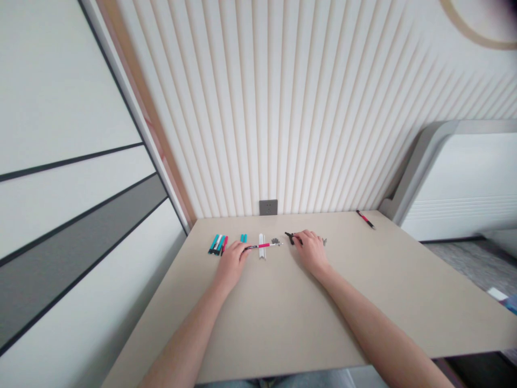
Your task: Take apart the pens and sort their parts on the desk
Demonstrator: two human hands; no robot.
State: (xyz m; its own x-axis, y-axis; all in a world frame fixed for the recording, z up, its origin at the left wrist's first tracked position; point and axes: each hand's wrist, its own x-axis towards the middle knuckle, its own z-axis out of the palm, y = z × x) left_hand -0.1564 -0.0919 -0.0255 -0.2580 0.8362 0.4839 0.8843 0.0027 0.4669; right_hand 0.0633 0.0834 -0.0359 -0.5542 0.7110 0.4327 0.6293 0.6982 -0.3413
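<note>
My left hand (232,262) rests on the beige table (283,302) with its fingers closed on the end of a thin pink and white pen (263,246). That pen lies across two white tubes (262,246). My right hand (311,249) is curled over a small black part (290,236), pinching it at the fingertips. Small grey parts (275,241) lie between the two hands. More small grey bits (324,241) sit just right of my right hand.
Several teal, white and red pens (217,244) lie left of my left hand, with a short teal piece (243,237) beside them. A red and black pen (365,219) lies at the table's far right. A grey wall socket (268,207) sits behind the table.
</note>
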